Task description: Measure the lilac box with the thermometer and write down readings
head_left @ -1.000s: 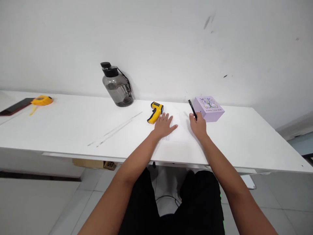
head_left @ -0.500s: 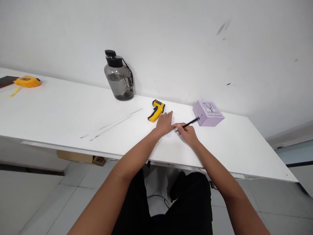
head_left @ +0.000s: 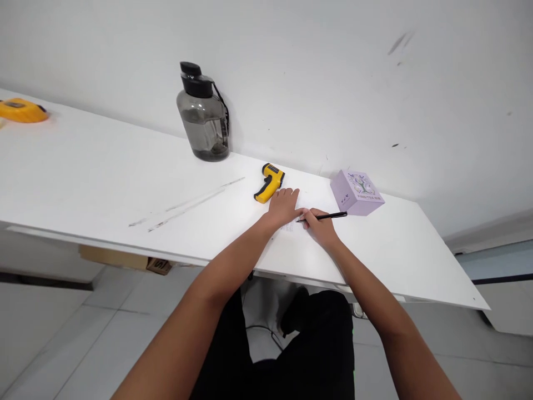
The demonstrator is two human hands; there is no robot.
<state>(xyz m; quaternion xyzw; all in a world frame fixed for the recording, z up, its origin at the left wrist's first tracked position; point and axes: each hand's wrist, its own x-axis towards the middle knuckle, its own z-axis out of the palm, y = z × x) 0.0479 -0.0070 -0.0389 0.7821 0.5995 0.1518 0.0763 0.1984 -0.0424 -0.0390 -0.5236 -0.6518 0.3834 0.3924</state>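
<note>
My right hand (head_left: 322, 229) grips a black pen (head_left: 333, 215), its tip low at the white surface and its tail end pointing right toward a lilac box (head_left: 357, 193). Flat beside it lies my left hand (head_left: 283, 205), fingers stretched out, the thumb reaching to the right hand's fingertips. Below the left hand shows faint grey writing (head_left: 287, 226); whether it is on a thin white sheet or on the tabletop I cannot tell. Just past the left fingers lies a yellow and black infrared thermometer (head_left: 270, 183).
A large smoky water bottle (head_left: 205, 122) stands against the wall on the white table (head_left: 104, 172). At the far left lies an orange tape measure (head_left: 24, 110). Dark streaks mark the tabletop. Under the table is a cardboard box (head_left: 116, 259).
The pen has tilted to lie flatter, its tail now lower and further right. My left hand stays flat. The view has shifted slightly, moving the tape measure toward the left edge.
</note>
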